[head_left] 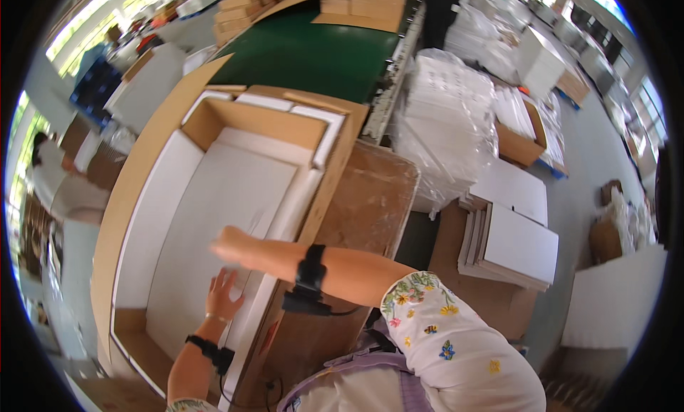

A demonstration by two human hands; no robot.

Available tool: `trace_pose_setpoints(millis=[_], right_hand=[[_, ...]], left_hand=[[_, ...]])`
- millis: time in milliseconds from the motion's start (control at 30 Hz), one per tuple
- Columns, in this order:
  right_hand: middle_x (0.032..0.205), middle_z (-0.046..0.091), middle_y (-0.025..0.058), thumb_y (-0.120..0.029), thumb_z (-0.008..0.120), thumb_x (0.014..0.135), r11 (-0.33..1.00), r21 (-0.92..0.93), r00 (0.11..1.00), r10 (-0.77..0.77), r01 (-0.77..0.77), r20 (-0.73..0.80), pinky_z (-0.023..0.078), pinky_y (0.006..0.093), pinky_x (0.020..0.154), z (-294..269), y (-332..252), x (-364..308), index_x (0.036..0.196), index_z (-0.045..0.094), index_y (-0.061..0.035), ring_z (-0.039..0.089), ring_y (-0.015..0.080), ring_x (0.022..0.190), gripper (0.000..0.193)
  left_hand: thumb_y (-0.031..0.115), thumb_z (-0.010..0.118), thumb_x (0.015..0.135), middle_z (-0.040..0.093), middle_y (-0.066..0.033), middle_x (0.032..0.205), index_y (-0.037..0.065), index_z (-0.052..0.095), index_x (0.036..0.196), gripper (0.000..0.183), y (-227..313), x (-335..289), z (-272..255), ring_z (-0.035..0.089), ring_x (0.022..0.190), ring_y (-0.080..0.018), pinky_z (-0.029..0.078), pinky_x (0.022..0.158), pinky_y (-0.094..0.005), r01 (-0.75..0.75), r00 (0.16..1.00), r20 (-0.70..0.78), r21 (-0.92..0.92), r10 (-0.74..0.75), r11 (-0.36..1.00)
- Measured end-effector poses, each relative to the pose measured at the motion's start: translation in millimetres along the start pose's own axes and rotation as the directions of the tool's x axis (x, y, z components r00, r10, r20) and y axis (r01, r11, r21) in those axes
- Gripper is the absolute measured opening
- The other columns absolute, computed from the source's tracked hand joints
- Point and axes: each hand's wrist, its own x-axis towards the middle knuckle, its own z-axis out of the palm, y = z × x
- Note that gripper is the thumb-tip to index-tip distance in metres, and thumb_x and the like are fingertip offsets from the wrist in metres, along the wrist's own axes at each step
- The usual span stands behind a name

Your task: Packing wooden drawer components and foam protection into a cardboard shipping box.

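A large open cardboard box [135,177] lies on the counter [370,198], lined along its walls with white foam strips [324,130] and filled by a flat white foam sheet [214,227]. The person's left hand [224,294] rests flat on the lower part of that sheet, fingers spread and gripping nothing. The right hand [226,244] reaches across just above it, over the same sheet near the box's right wall; it looks blurred and loosely closed, and whether it grips the sheet's edge cannot be told. Both wrists carry black bands. To the right, well apart, white boards [513,244] are stacked.
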Motion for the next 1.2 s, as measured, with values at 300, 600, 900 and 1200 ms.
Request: trace_pose_setpoints(millis=[300,600,900,1200], right_hand=[[0.086,0.056,0.0149,-0.013,0.048,0.076,0.713,-0.701,0.385,-0.642,-0.016,-0.663,0.044,0.0398,0.071,-366,31,-174,0.086,0.056,-0.0075,0.053,0.0309,0.083,0.014],[0.091,0.053,0.0117,-0.015,0.055,0.072,0.412,-0.516,0.401,-0.337,-0.751,-0.852,0.041,0.0381,0.073,-598,241,-170,0.083,0.054,-0.0041,0.052,0.0260,0.087,0.015],[0.096,0.052,0.0086,-0.013,0.048,0.075,0.318,-0.633,0.512,-0.388,-0.706,-0.766,0.039,0.0374,0.075,-680,222,-155,0.094,0.051,-0.0042,0.048,0.0235,0.092,0.022],[0.094,0.048,0.0076,-0.006,0.046,0.072,0.063,-0.667,0.470,-0.660,-0.742,-0.585,0.037,0.0339,0.074,-720,236,-148,0.096,0.048,-0.0059,0.046,0.0217,0.090,0.024]], left_hand=[[0.023,0.070,0.058,0.025,-0.0163,0.132,0.013,0.033,0.126,0.077,4,27,-21,0.035,0.115,-0.0313,0.036,0.092,-0.0341,0.108,0.933,0.344,0.007,-0.104,0.994],[0.015,0.049,0.074,0.020,-0.0235,0.132,0.010,0.010,0.132,0.070,-97,16,18,0.034,0.116,-0.0316,0.032,0.095,-0.0325,-0.009,0.759,0.639,0.204,-0.126,0.979],[0.015,0.049,0.075,0.020,-0.0229,0.132,0.010,0.009,0.132,0.070,-90,41,20,0.034,0.116,-0.0314,0.032,0.095,-0.0318,0.078,0.668,0.711,0.228,-0.221,0.970],[0.014,0.048,0.075,0.020,-0.0223,0.132,0.011,0.007,0.132,0.070,-78,29,6,0.034,0.117,-0.0311,0.031,0.095,-0.0311,0.225,0.580,0.742,0.251,-0.336,0.941]])
